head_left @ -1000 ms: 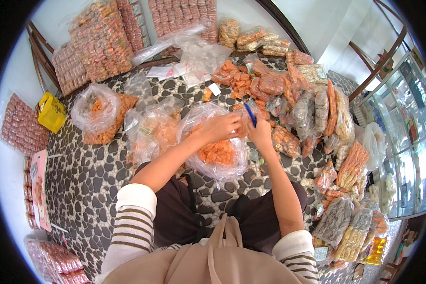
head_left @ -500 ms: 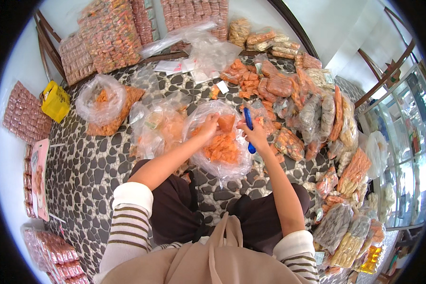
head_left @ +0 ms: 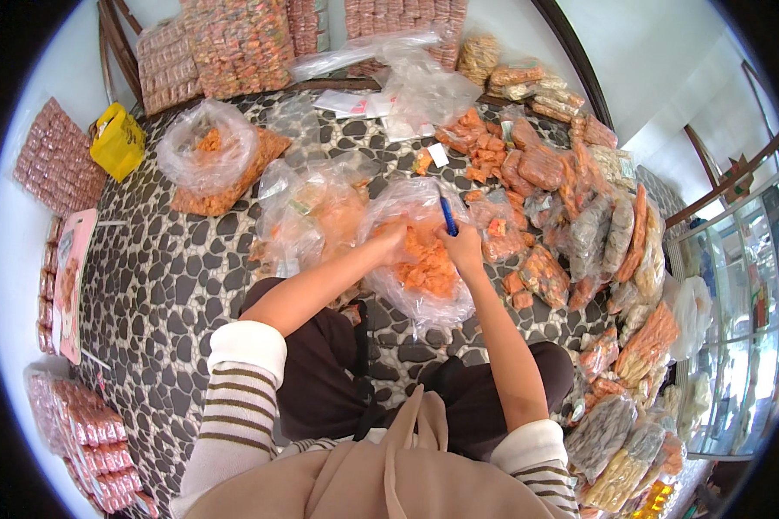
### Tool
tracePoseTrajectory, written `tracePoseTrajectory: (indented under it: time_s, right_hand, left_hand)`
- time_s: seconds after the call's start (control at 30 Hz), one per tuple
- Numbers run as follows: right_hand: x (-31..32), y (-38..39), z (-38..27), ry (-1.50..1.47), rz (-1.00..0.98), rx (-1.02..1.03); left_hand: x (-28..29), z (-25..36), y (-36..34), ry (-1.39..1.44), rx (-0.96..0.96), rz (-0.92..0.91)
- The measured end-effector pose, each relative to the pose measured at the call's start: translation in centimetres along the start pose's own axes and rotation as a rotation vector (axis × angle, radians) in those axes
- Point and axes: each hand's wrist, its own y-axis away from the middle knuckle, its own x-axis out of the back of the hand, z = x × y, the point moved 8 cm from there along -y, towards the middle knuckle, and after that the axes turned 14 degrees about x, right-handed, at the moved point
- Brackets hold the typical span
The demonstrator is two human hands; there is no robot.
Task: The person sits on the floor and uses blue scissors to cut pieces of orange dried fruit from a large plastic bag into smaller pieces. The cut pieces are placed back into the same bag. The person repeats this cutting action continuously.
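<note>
A large clear plastic bag full of orange chip-like pieces lies open on the floor before me. Over its left side, my left hand reaches down among the orange pieces. Its fingertips are hidden there, so I cannot tell what they hold. At the bag's right side, my right hand is closed around a long, slim blue tool, which points up and away from me. Just left of the bag are crumpled clear bags with orange contents.
Another open bag with orange pieces rests on a filled orange pack at the far left, near a yellow bag. Many filled packs pile up on the right, beside a glass display case. Large bundles lean against the back wall.
My left hand has lowered into the open bag; the small orange pack it held up no longer shows clearly. My right hand keeps the blue tool, now tilted differently. The whole view has shifted.
</note>
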Motion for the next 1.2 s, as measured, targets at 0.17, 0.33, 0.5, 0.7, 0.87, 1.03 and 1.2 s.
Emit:
tracePoseTrajectory:
  time_s: [0.17,0.33,0.5,0.7,0.87,1.03,1.2]
  right_hand:
    - [-1.1,-0.9,1.4,-0.153,-0.127,-0.177]
    - [-1.4,-1.3,2.1,-0.132,-0.145,-0.170]
    - [-2.6,-0.9,3.7,-0.310,-0.166,-0.240]
    - [-4.9,0.1,5.4,-0.651,-0.171,-0.369]
    - [-4.0,-0.8,5.7,-0.248,-0.132,-0.241]
    - [-3.4,-1.4,6.3,-0.317,-0.002,-0.309]
    - [-4.7,-0.7,4.4,-0.606,-0.109,-0.427]
  left_hand:
    - [1.3,0.1,0.6,-0.070,0.059,0.019]
    - [1.6,0.8,0.2,-0.140,-0.025,0.142]
    - [0.7,0.6,-1.1,-0.139,-0.036,0.048]
    - [0.6,1.3,-0.5,-0.225,-0.091,0.139]
    - [1.2,2.3,0.3,-0.360,-0.109,0.255]
    - [0.8,3.8,0.8,-0.595,-0.314,0.316]
    - [-3.0,4.7,6.5,-1.165,-1.236,0.621]
